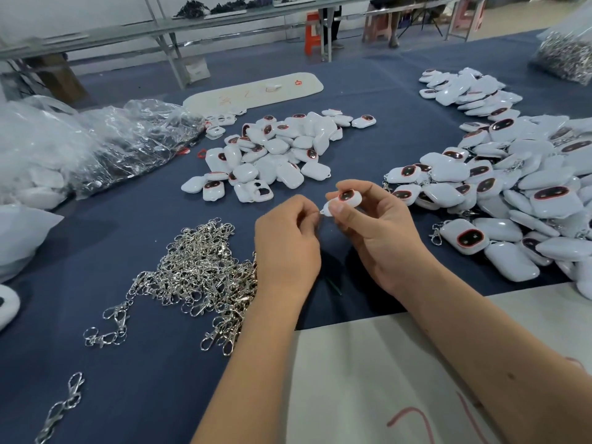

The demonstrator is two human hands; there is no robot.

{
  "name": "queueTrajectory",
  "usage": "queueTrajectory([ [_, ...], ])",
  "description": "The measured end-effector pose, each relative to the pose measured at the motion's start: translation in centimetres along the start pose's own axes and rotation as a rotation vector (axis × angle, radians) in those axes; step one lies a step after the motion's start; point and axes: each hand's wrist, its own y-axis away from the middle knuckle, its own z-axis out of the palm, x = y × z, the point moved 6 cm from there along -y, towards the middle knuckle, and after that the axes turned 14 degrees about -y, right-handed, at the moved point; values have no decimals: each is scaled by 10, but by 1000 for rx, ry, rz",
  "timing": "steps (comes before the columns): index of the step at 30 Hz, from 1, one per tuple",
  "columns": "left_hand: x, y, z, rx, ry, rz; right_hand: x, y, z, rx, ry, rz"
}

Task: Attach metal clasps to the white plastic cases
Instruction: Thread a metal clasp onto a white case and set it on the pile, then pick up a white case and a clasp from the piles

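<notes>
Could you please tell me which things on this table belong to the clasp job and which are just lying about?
Job: case in right hand; left hand at its loop; clasp pile; unclasped cases; clasped cases.
Lying about: crumpled plastic bags; white board; orange stool.

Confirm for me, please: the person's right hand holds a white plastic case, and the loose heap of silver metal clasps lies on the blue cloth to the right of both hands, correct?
Not quite. The right hand does hold a white plastic case, but the loose heap of silver metal clasps lies on the blue cloth to the left of both hands, beside the left hand, as the head view shows.
</notes>
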Motion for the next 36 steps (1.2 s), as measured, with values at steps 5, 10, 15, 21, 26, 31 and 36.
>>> queueTrajectory([
  [5, 4, -2, 1, -1, -191, 129, -3, 1, 0, 2, 112, -64],
  [10, 1, 4, 8, -22, 68, -2, -21, 4, -13, 269, 376, -349],
  [15, -9, 0, -6, 64, -4, -54, -57, 22, -10, 428, 801, -757],
  [21, -37, -11, -23, -90, -194, -133, -28, 22, 40, -21, 1227, -741],
  [26, -53, -14, -42, -113, -318, -152, 31, -10, 84, -417, 1753, -493],
  [31, -70, -17, -59, -60, -346, -221, 54, -38, 107, -401, 1862, -487],
  [36, -72, -15, -58, -2, -304, -259, 64, -47, 110, -355, 1852, -518],
])
